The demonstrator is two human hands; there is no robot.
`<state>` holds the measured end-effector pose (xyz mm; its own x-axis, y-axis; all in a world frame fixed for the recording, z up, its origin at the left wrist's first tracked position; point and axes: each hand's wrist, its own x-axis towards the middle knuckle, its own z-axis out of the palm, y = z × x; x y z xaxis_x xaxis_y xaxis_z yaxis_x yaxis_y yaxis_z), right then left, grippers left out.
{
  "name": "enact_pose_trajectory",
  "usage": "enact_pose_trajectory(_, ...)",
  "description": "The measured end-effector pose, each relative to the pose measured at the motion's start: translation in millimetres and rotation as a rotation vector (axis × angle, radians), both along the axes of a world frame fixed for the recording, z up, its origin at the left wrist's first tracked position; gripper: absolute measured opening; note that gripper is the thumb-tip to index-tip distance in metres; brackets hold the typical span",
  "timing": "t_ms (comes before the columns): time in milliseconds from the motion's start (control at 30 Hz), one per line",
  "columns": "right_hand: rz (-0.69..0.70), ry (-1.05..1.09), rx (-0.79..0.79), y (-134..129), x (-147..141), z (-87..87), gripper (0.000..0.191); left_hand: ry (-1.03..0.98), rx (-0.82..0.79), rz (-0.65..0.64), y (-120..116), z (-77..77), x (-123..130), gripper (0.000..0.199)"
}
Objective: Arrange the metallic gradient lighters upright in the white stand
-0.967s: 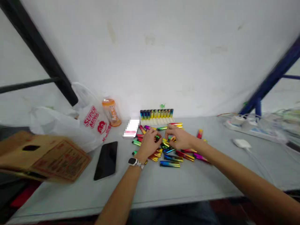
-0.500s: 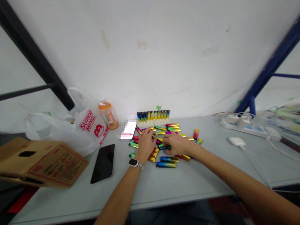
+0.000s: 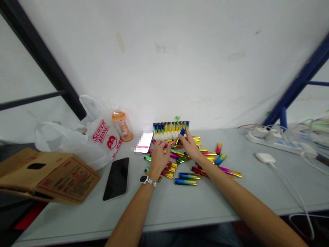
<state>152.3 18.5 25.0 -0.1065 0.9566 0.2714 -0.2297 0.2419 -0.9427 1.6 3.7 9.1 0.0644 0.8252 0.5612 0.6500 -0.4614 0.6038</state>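
Note:
My right hand (image 3: 190, 145) grips a blue-and-gold lighter (image 3: 180, 135) between thumb and fingers, tilted with its dark blue end up, just in front of the white tray (image 3: 167, 136). In that tray several blue-to-gold lighters (image 3: 169, 127) stand upright in a row. Over the left part of the loose pile, my left hand (image 3: 159, 158) has its fingers bent and drawn together; what lies between them is hidden. Around both hands lie loose metallic lighters in red, green, purple and gold. Two blue-and-gold lighters (image 3: 186, 181) lie side by side nearer the desk's front edge.
Left of the pile are a lit phone (image 3: 144, 142), a dark phone (image 3: 117, 179), an orange drink bottle (image 3: 122, 126), a white plastic bag (image 3: 89, 147) and a cardboard box (image 3: 64, 181). On the right are a white charger (image 3: 266, 158) with a cable and a power strip (image 3: 280, 144).
My right hand has risen from the pile toward the tray with a blue-and-gold lighter in it. My left hand stays over the pile. The view has shifted slightly.

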Motion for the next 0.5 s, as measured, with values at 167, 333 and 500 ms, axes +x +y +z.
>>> enact_pose_trajectory(167, -0.083, 0.082, -0.050, -5, -5, -1.9, 0.034, -0.013, 0.001, -0.005, 1, -1.3, 0, 0.022)
enact_pose_trajectory(333, -0.013, 0.124, -0.193, -15, 5, -2.1, 0.051, -0.025, -0.006, -0.030, -2, -0.4, 2, 0.024)
enact_pose_trajectory(500, -0.159, 0.017, -0.280, -17, 9, -2.9, 0.061, -0.035, -0.021, -0.053, -4, 1.6, 5, 0.026)
